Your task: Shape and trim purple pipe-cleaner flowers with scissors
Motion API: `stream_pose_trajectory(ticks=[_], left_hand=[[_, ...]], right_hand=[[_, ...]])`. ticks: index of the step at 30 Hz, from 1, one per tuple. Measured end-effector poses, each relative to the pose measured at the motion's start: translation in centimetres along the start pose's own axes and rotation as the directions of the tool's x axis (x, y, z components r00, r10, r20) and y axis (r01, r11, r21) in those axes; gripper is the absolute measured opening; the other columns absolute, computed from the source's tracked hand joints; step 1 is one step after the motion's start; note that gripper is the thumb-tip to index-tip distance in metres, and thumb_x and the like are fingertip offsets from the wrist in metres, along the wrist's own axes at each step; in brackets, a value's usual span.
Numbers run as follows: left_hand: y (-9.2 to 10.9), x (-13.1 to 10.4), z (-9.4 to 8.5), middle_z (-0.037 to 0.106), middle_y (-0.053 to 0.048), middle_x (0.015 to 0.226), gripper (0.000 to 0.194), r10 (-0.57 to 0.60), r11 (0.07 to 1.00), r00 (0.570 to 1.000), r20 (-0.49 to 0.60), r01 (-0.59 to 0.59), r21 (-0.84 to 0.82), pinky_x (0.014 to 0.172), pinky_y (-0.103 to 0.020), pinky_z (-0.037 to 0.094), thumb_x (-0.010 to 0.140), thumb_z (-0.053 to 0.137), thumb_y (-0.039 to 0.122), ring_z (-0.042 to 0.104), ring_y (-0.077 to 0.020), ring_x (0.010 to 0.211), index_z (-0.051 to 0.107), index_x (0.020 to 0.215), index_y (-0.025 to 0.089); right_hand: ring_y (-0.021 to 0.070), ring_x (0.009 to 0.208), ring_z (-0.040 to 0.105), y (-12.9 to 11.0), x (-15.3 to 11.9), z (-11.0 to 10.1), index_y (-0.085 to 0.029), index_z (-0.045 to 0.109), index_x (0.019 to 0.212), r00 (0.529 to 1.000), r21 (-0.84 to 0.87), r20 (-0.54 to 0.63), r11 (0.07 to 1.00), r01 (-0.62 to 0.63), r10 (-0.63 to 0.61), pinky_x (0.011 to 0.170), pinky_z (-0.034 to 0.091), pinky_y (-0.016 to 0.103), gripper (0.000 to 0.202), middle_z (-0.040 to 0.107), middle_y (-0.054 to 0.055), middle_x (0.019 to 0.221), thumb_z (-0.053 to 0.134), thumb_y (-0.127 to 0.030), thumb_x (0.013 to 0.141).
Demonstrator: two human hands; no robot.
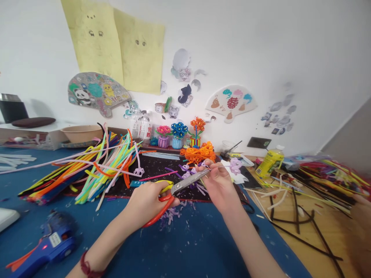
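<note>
My left hand (149,200) is wrapped round the red and yellow handles of the scissors (189,182), whose blades point up and right. The blade tips reach my right hand (218,183), whose fingers are pinched together on something too small to make out. Just right of those fingers shows a light purple pipe-cleaner flower (235,165). Behind and below the blades lie purple pipe-cleaner pieces (199,188) on a black mat. Purple scraps (171,216) are scattered on the blue table cover below the scissors.
Bundled pipe cleaners (98,166) lie at left, a blue glue gun (55,241) at lower left. Orange pipe-cleaner loops (199,151) and small potted flowers (178,135) stand behind. A yellow bottle (270,161) and brown stems (297,212) are at right, near another person's hand (361,216).
</note>
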State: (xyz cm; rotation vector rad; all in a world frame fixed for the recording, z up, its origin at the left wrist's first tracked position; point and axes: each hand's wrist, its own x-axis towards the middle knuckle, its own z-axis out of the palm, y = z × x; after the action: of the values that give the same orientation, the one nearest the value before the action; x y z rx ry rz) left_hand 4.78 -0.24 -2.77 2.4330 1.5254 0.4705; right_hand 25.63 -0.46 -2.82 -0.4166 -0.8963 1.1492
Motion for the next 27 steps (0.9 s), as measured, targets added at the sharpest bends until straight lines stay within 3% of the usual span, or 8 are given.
stream_pose_trajectory(ticks=[16,27], left_hand=[[0.09,-0.19,-0.34,0.045,0.006,0.053,0.035,-0.002,1.0,0.999,-0.05,0.003,0.026,0.048,-0.022,0.019,0.075,0.055,0.05,0.044,-0.0126,0.05,0.037,0.062,0.023],[0.04,-0.05,-0.08,0.039,0.006,0.051,0.035,-0.03,1.0,0.999,-0.013,0.031,0.005,0.048,-0.023,0.018,0.073,0.057,0.05,0.038,-0.0118,0.047,0.039,0.06,0.023]], right_hand=[[0.0148,0.078,0.067,-0.11,-0.26,0.43,-0.027,0.071,0.067,1.0,0.027,-0.017,0.999,-0.018,0.019,0.096,0.044,0.04,0.018,0.065,-0.007,0.087,0.085,-0.034,0.059],[0.0113,0.076,0.063,0.04,-0.23,0.45,-0.026,0.07,0.066,0.999,0.089,-0.007,0.996,-0.032,0.032,0.096,0.044,0.038,0.018,0.064,-0.008,0.086,0.086,-0.032,0.059]])
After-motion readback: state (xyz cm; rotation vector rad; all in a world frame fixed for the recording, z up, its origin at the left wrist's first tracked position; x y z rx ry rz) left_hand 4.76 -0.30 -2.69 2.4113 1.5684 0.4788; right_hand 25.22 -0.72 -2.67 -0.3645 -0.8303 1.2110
